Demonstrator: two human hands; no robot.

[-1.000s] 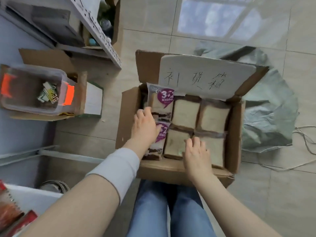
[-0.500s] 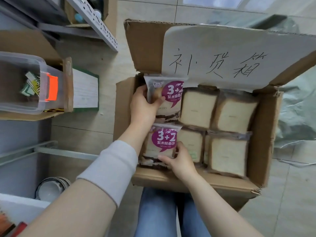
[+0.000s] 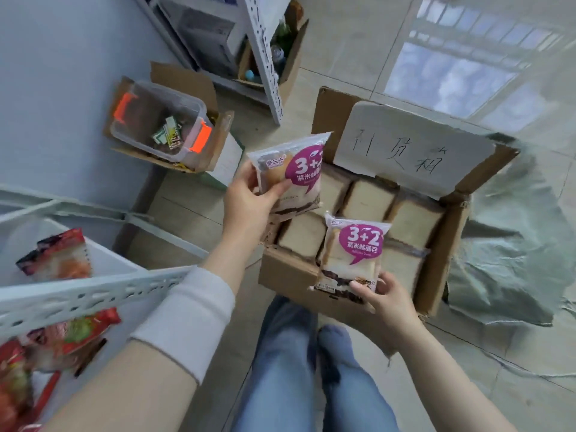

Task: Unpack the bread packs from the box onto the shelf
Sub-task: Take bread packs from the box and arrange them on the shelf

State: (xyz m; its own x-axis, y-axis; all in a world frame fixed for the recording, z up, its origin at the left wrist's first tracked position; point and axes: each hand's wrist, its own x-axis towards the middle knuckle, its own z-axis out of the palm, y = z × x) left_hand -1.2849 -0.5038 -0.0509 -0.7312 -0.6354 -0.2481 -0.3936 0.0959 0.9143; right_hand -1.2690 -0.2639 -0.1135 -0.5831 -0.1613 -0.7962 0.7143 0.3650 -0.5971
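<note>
Two bread packs are lifted above the box [image 3: 349, 294], left hand [image 3: 246, 207] gripping one [image 3: 293, 173], right hand [image 3: 386, 294] pinching the other [image 3: 353, 254] by its bottom edge (slippery film), which could slip before reaching the shelf [image 3: 87, 294].

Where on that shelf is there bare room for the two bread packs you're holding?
On the upper shelf, a bare white patch lies between the red snack pack and the perforated rail. Below the rail, red packs crowd the left, and little bare room shows.
</note>
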